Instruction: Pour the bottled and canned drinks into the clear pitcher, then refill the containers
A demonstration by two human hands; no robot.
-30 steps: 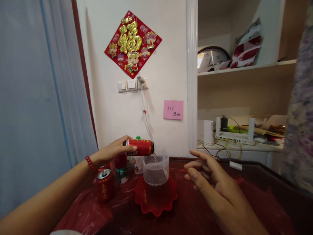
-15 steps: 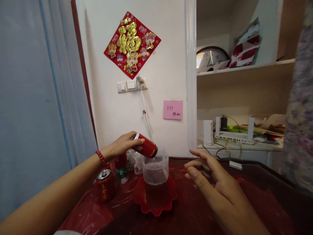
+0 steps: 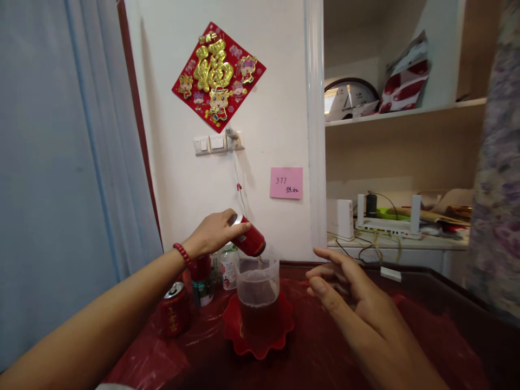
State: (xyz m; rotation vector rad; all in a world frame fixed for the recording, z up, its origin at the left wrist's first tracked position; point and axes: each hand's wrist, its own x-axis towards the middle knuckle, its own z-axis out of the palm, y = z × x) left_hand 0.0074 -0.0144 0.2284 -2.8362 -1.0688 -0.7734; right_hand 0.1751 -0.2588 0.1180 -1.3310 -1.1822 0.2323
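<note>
My left hand (image 3: 217, 232) is closed around a red drink can (image 3: 252, 241), tilted with its mouth down to the right. Liquid runs from it into a clear plastic pitcher (image 3: 260, 290), which holds brownish drink in its lower part. The pitcher stands on a red tray with a scalloped rim (image 3: 260, 353). Right of the pitcher, my right hand (image 3: 349, 303) hangs in the air with fingers apart, holding nothing. Beneath my left forearm stands a second red can (image 3: 174, 314), upright, its top tab visible.
Behind the cans are a jar with a green label (image 3: 202, 292) and a clear bottle with a printed label (image 3: 228, 269). A small white block (image 3: 390, 274) lies at the table's back right. A white router (image 3: 390, 226) with cables sits on the shelf behind.
My left hand has lifted the can slightly and shifted it right. The liquid in the pitcher looks a little higher. My right hand has hardly moved.
</note>
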